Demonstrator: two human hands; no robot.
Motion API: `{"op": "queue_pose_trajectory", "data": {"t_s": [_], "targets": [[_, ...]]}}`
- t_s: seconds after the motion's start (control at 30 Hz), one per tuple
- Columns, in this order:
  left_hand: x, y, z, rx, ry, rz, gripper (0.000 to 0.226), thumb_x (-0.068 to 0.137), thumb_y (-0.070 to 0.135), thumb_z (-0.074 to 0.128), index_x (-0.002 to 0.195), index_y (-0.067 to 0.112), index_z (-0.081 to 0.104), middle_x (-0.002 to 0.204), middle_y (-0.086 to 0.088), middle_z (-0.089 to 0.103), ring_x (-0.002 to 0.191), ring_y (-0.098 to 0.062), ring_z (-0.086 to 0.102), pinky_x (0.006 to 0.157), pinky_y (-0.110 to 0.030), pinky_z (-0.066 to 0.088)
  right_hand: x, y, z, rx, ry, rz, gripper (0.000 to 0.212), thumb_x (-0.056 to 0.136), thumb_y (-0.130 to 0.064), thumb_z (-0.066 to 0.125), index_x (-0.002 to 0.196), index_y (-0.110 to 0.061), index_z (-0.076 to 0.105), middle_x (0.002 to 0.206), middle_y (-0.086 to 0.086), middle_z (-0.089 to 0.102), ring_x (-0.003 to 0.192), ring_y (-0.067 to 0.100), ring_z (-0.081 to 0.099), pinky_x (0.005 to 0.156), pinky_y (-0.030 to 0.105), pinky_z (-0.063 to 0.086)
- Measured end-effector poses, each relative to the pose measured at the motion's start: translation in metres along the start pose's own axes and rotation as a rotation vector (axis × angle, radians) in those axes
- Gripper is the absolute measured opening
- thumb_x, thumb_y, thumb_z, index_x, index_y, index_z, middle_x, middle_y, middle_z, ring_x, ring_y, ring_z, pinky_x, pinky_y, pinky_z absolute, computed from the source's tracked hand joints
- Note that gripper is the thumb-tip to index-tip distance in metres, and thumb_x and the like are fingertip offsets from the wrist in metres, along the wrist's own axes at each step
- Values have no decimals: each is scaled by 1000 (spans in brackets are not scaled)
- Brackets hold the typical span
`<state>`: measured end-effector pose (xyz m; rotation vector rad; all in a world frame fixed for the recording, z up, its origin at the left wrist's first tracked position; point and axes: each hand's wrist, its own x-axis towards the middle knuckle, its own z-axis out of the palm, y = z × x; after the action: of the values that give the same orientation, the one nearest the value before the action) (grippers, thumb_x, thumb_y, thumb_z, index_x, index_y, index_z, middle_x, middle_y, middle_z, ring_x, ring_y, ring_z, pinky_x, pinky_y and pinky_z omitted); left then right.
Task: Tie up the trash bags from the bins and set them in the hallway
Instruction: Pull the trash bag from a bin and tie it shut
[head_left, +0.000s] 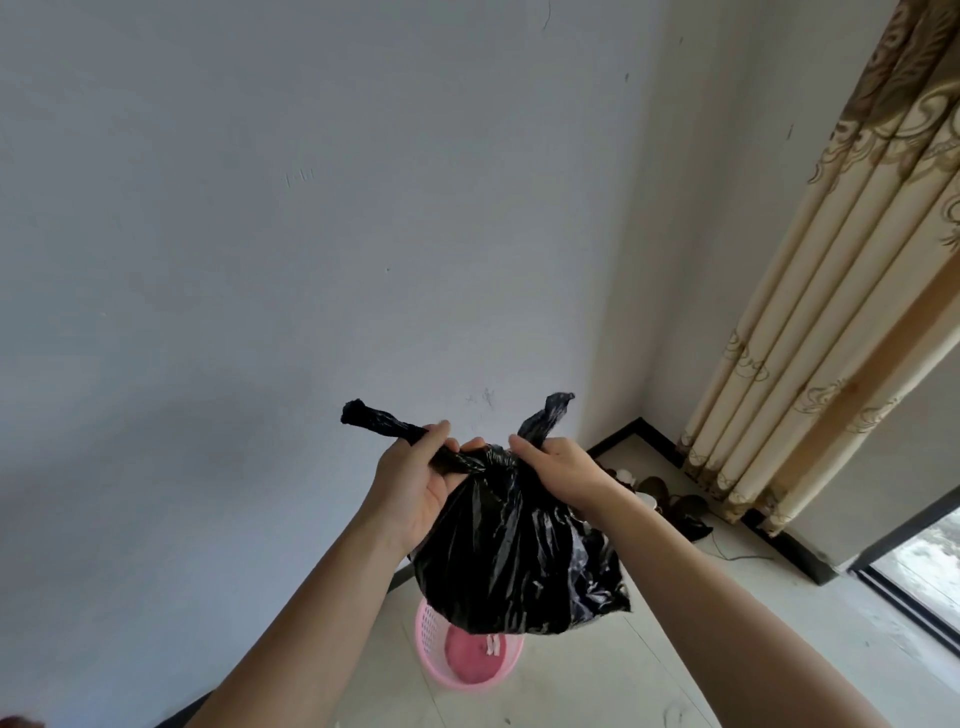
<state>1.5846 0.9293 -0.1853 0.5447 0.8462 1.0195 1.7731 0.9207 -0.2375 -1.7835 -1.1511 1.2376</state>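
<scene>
A black bag (514, 551) is held up in the air by both hands, in front of a pale wall (311, 234). The bag is full and round at the bottom. Its top is pulled into two twisted ends. The left end (379, 421) is gripped by the left hand (415, 483), with the fingers curled round it. The right end (545, 415) is pinched by the right hand (561, 467) and sticks up past the fingers. The two hands are close together at the neck of the bag.

A pink bin (428, 634) is seen on the floor (597, 675), right under the bag. A small white scrap (493, 644) is left inside it. Some dark shoes (675, 499) are piled in the corner. A cream curtain (810, 312) is hung on the right, near a glass door (924, 571).
</scene>
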Motion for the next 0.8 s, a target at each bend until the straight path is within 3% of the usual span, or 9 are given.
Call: {"op": "queue_pose_trajectory", "data": {"t_s": [0.1, 0.2, 0.27, 0.37, 0.5, 0.6, 0.73, 0.8], "targets": [[-4, -6, 0, 65, -73, 57, 9, 99, 3, 50, 99, -1, 57, 103, -21, 70, 111, -31, 67, 88, -34, 58, -9, -8, 4, 300, 52, -105, 43, 98, -53, 48, 92, -20, 75, 100, -3, 76, 98, 15, 70, 95, 37, 53], [1, -7, -3, 60, -5, 128, 28, 105, 18, 42, 117, -4, 55, 111, -19, 72, 111, -26, 68, 97, -37, 51, -14, -17, 12, 480, 137, -153, 43, 103, -46, 42, 82, -15, 63, 92, 2, 77, 91, 16, 70, 87, 32, 53], [3, -6, -3, 70, 22, 202, 29, 106, 23, 39, 107, -1, 57, 90, -14, 73, 105, -28, 69, 97, -40, 50, -15, -21, 15, 311, 213, -130, 44, 104, -43, 38, 79, -15, 59, 82, 0, 72, 80, 15, 65, 76, 29, 49], [2, -6, -3, 81, 43, 303, 30, 106, 25, 38, 90, 6, 54, 64, -6, 52, 78, -26, 64, 95, -42, 52, -8, -23, 11, 94, 282, -102, 44, 106, -38, 33, 75, -18, 57, 77, -1, 62, 78, 20, 57, 69, 32, 41], [7, -4, -4, 24, 113, 313, 34, 106, 30, 38, 80, 12, 48, 56, 1, 29, 53, -16, 38, 80, -39, 58, -6, -21, 9, -77, 287, -90, 41, 107, -36, 30, 86, -15, 60, 71, -1, 56, 74, 21, 54, 69, 31, 36], [12, -2, -7, 120, 143, 276, 33, 106, 31, 40, 80, 13, 47, 55, 4, 21, 47, -13, 22, 57, -31, 51, -11, -7, 11, -398, 333, -258, 35, 106, -32, 33, 87, -13, 55, 75, 2, 56, 74, 27, 54, 66, 36, 39], [18, 13, -17, 467, -81, 47, 9, 100, 15, 54, 95, 12, 47, 62, 3, 23, 50, -13, 24, 57, -32, 40, -13, 4, -6, -695, 102, -431, 27, 105, -29, 37, 85, -12, 45, 77, 2, 53, 69, 27, 49, 65, 40, 39], [22, 21, -26, 646, -211, -88, 22, 93, 3, 61, 109, 11, 48, 67, 1, 30, 56, -14, 34, 63, -32, 42, -16, -1, -10, -815, -29, -474, 25, 105, -29, 37, 86, -14, 41, 78, 1, 50, 71, 27, 48, 67, 40, 40]]}}
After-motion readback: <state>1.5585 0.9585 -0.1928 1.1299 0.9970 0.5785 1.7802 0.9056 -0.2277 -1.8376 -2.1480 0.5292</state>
